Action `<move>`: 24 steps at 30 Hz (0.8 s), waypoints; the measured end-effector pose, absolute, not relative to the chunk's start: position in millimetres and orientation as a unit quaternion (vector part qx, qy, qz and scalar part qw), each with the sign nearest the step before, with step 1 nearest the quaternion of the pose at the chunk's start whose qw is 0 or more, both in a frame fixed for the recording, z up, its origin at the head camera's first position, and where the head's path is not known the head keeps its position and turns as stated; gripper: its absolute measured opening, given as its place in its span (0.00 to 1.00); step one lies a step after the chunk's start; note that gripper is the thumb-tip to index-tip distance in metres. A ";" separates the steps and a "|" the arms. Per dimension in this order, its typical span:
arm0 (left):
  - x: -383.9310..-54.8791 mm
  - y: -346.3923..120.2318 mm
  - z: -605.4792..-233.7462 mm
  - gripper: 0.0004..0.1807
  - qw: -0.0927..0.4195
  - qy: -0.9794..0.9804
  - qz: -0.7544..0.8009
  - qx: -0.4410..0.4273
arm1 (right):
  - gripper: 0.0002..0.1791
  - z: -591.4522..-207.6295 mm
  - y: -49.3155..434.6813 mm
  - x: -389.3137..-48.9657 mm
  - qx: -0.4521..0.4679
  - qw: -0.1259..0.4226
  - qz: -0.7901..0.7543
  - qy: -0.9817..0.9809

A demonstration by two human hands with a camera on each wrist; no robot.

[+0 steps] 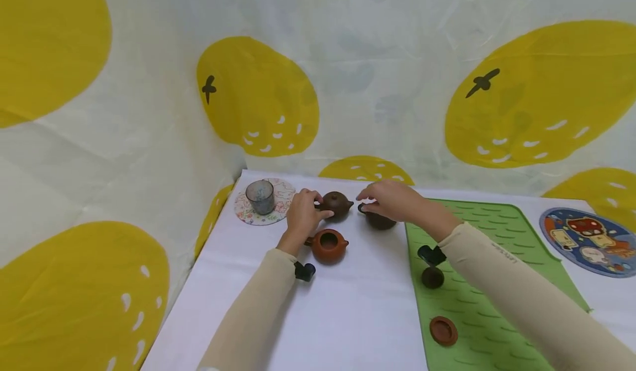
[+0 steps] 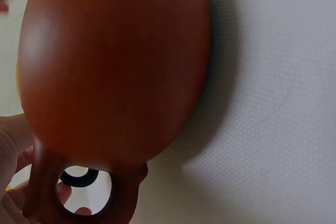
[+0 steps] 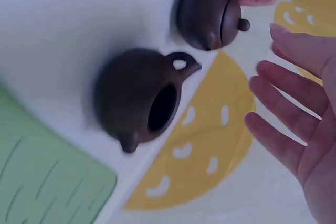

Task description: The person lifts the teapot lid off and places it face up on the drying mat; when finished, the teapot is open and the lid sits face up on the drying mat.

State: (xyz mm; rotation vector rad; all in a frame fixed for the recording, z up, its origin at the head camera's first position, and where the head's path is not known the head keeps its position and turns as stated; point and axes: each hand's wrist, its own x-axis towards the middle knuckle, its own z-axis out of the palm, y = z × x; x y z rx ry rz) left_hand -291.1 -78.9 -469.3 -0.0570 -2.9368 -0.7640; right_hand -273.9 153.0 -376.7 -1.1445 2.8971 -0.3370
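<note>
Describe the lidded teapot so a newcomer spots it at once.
Find the white cloth left of the green mat. Toward its back edge, the lidded brown teapot sits behind the reddish teapot and left of the dark open teapot. It alone wears a lid.

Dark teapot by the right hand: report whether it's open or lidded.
Open: the right wrist view looks into this teapot through its uncovered mouth.

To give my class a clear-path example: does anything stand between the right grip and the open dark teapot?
Nothing visible does: the right wrist view shows only a gap between the right grip and the open dark teapot. The lidded dark teapot, held by the left grip, stands off to one side.
</note>
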 end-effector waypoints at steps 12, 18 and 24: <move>-290.9 -75.2 -469.4 0.20 0.049 -0.967 -0.248 -0.019 | 0.31 -414.0 114.4 -286.9 -0.337 0.034 -0.082 0.937; -292.3 -76.1 -470.5 0.20 0.050 -0.967 -0.250 -0.020 | 0.38 -433.7 109.5 -288.1 -0.364 0.003 -0.076 0.928; -294.2 -79.0 -470.8 0.20 0.053 -0.967 -0.249 -0.011 | 0.39 -444.0 104.8 -289.8 -0.376 -0.008 -0.070 0.924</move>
